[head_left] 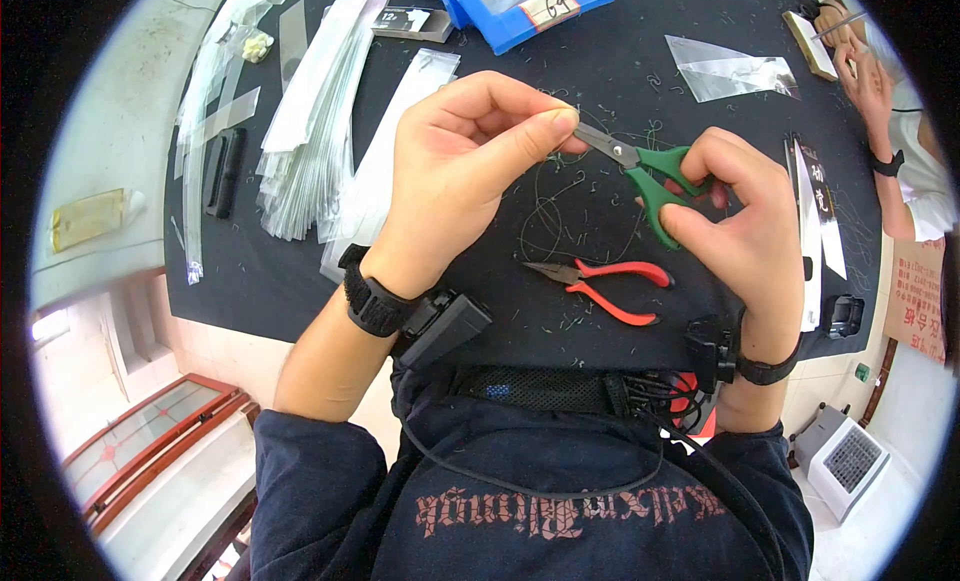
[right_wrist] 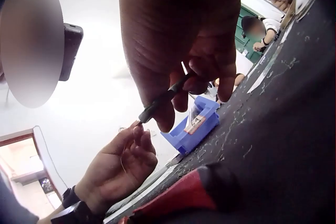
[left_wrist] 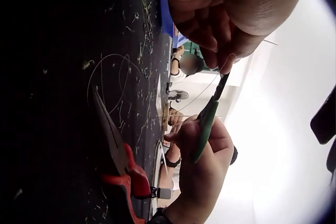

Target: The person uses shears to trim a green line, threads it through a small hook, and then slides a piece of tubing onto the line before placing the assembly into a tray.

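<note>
My left hand (head_left: 455, 171) pinches a thin clear line (left_wrist: 203, 94) between thumb and forefinger; the line curves away from the fingertips in the left wrist view. In my right hand (head_left: 745, 216) are green-handled scissors (head_left: 652, 189), thumb and fingers through the loops. Their blades point left, tips right at the left fingertips, which partly hide them. Below, on the black table (head_left: 470, 266), lie red-handled needle-nose pliers (head_left: 648, 273) with jaws slightly apart. A loose coil of line (head_left: 541, 219) spreads beside them.
Long clear plastic sleeves (head_left: 315, 131) lie at left, near a black bar (head_left: 226, 171). At the back stands a blue bin (head_left: 485, 21); a clear bag (head_left: 725, 71) lies to its right. Small hooks and line scraps dot the cloth. Another person's hands (head_left: 868, 86) work at far right.
</note>
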`<state>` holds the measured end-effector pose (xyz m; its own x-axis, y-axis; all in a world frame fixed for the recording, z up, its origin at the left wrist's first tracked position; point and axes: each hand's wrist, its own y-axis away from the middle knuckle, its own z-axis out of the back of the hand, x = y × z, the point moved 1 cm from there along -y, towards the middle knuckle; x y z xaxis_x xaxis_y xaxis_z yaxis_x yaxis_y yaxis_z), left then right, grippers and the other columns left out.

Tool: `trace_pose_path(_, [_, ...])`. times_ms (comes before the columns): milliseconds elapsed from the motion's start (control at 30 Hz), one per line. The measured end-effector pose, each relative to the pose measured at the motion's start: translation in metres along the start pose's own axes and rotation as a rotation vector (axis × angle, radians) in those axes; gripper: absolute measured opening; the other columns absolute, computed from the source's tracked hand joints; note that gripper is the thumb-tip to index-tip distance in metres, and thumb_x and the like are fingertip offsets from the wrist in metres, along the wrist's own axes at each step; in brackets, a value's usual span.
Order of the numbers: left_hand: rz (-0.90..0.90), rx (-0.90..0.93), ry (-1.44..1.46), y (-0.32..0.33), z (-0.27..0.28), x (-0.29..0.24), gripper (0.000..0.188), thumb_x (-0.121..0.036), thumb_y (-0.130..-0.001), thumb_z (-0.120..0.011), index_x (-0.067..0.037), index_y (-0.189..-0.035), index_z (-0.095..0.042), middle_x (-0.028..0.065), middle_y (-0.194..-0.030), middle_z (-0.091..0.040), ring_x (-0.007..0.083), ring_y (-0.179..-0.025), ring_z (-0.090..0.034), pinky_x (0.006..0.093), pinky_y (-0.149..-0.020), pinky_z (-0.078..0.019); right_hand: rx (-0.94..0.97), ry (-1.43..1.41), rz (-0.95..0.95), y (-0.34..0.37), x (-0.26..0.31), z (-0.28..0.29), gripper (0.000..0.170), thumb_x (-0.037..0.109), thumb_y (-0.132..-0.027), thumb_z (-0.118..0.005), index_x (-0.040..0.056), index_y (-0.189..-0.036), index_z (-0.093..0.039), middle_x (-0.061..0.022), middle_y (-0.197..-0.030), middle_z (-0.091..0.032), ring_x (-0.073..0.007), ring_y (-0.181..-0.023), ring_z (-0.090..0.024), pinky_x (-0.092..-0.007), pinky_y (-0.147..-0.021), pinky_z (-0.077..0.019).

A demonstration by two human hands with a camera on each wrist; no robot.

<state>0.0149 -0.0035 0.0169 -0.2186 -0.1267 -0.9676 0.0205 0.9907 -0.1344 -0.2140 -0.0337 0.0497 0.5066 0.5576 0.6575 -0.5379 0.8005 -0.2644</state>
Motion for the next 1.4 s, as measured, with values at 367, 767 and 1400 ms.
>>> trace_pose_path(367, [-0.036,-0.023,0.057,0.0024,-0.0003,0.0041,0.012,-0.002,-0.09,-0.068,0.004,-0.1,-0.066,0.0121,-0.092,-0.071,0.0161,-0.086,-0.07,0.0242,-0.078,-0.0545,-0.02,-0.014,-0.019,-0.0003,0.0037,-0.0005,0.021,0.006,-0.065,-0.071,0.0001,-0.073,-0.053,-0.0044,-0.067,-0.049,-0.0119,-0.054,-0.042,-0.0267,-0.05,-0.0332])
trace_pose_path(767, [-0.062,-0.035,0.182,0.0035,-0.005,0.0084,0.01,-0.006,-0.092,-0.068,0.001,-0.099,-0.065,0.0119,-0.092,-0.072,0.0155,-0.087,-0.07,0.0225,-0.076,-0.0527,-0.066,-0.043,-0.016,-0.0011,0.0048,-0.0008,0.018,0.004,-0.066,-0.07,-0.0002,-0.074,-0.054,-0.005,-0.069,-0.052,-0.0129,-0.056,-0.047,-0.0258,-0.052,-0.0372])
trace_pose_path(1400, [-0.143,-0.067,0.094,0.0041,-0.0048,0.0029,0.011,-0.002,-0.09,-0.068,0.003,-0.1,-0.065,0.012,-0.091,-0.071,0.0156,-0.086,-0.069,0.0244,-0.078,-0.0547,-0.042,-0.094,-0.018,-0.0011,0.0034,0.0018,0.023,0.008,-0.065,-0.069,0.0012,-0.077,-0.051,-0.0071,-0.073,-0.053,-0.0181,-0.065,-0.052,-0.0282,-0.059,-0.0418])
